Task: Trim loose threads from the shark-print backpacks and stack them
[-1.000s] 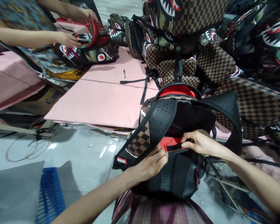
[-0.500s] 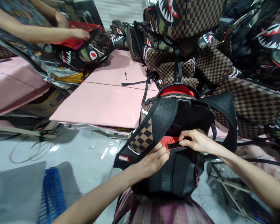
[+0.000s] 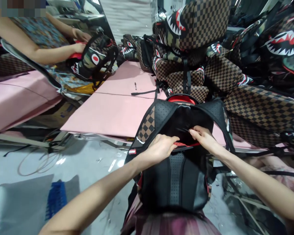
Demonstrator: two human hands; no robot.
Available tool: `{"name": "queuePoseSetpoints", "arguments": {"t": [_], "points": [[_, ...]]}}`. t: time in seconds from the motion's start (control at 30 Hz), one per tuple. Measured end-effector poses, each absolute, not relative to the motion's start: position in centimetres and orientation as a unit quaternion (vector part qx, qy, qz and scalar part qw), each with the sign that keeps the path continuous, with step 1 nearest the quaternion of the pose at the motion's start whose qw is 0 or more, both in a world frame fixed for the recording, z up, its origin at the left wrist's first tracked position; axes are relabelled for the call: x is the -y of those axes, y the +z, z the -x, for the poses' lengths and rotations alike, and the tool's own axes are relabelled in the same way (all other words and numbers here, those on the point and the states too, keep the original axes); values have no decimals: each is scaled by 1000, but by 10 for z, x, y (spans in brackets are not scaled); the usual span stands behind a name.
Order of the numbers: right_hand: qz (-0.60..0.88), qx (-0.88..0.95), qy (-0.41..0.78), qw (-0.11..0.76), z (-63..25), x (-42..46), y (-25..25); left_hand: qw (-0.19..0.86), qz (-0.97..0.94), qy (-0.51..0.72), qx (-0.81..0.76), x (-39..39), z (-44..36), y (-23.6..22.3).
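A black backpack (image 3: 156, 192) with brown checkered trim stands upright against the table edge in front of me, its padded back panel and shoulder straps facing me. Across that panel a pocket with red lining (image 3: 183, 144) gapes a little. My left hand (image 3: 161, 148) is closed at the left end of the pocket, fingertips on the red lining. Thumb and fingers of my right hand (image 3: 203, 136) are pinched just above the pocket's right end. A thin dark line shows by those fingertips; what they hold is too small to make out.
Checkered backpacks with shark-mouth prints (image 3: 201, 26) are piled at the back and right of the pink table (image 3: 107, 114). A small pen-like item (image 3: 135, 86) and a black strap (image 3: 144, 93) lie there. At left, a co-worker's hands (image 3: 79, 47) handle another backpack (image 3: 95, 57).
My left hand has risen to the pocket's upper edge, and my right hand has moved up from the opening. Less red lining shows. The co-worker's backpack is tipped more upright.
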State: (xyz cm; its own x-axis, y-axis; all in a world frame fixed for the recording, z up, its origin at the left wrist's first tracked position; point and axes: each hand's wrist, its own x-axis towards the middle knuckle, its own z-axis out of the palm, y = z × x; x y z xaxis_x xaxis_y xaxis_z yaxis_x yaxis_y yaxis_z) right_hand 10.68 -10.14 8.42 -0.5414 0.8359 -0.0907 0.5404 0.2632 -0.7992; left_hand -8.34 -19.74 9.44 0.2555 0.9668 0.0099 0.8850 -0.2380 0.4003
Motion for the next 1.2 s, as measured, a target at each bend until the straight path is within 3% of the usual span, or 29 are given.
{"name": "queuePoseSetpoints", "arguments": {"t": [0.2,0.4,0.6,0.73,1.2], "points": [[440,781,406,180,-104,96,82,221,-794,87,-560,172,85,102],[438,778,416,173,-107,90,76,205,-810,70,-545,164,78,95],[444,816,364,72,-110,94,84,115,-747,73,-651,172,74,87],[454,832,319,5,-103,103,93,115,-718,85,-681,179,72,85],[414,865,282,-14,-82,100,90,123,-698,102,-698,179,76,78]]}}
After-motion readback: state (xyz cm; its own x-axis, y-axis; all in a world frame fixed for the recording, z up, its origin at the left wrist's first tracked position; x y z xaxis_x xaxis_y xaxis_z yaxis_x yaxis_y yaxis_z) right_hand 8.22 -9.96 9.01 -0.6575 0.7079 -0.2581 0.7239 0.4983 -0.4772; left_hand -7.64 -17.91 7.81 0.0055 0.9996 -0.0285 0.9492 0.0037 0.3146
